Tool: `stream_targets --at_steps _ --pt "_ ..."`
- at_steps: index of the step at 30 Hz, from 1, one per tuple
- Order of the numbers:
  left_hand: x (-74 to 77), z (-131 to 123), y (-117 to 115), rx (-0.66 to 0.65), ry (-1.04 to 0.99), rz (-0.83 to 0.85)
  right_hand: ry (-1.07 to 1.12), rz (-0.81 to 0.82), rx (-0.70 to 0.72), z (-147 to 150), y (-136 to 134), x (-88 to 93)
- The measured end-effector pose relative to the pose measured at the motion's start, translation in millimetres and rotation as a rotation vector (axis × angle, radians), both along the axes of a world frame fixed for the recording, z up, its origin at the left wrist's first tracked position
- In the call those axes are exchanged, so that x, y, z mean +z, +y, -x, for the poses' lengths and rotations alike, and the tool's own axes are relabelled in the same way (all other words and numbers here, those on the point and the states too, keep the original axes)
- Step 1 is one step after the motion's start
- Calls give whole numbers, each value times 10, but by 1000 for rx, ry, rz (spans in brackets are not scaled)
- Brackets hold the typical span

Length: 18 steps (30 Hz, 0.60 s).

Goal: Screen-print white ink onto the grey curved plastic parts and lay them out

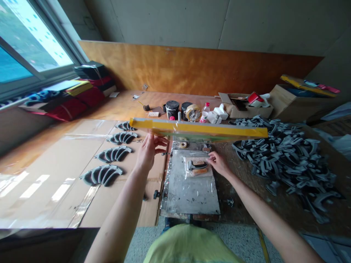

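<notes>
My left hand (148, 150) grips the underside of a long yellow-edged frame (197, 128), thumb against its edge and other fingers spread to the right. The frame is raised above the back of a grey metal plate (192, 193). On that plate a dark curved part (199, 166) lies across a tan block, with clear film around it. Beside the part's right end is my right hand (216, 162), its fingers bent and slightly apart; nothing can be made out between them. Four rows of grey curved parts (102, 175) rest on the cardboard at the left.
A large heap of grey parts (287, 157) covers the right side. Behind the frame stand black-and-white tubs (172, 109), a tape roll (193, 113) and a red-capped bottle (206, 107). Open cardboard boxes (290, 100) are at the back right; stacked folders (79, 96) sit by the window.
</notes>
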<state>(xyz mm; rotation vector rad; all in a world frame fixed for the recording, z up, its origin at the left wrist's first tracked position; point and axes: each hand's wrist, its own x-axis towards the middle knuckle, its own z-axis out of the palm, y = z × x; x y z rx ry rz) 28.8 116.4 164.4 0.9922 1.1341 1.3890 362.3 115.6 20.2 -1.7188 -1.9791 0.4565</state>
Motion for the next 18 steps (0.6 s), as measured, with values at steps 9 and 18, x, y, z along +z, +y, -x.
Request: stream_targets --at_steps 9,18 --pt "-886 -419 -810 -338 -11 616 -72 -64 259 654 -457 172" --pt "-1580 381 -1299 173 74 824 -200 -41 184 -75 -546 48"
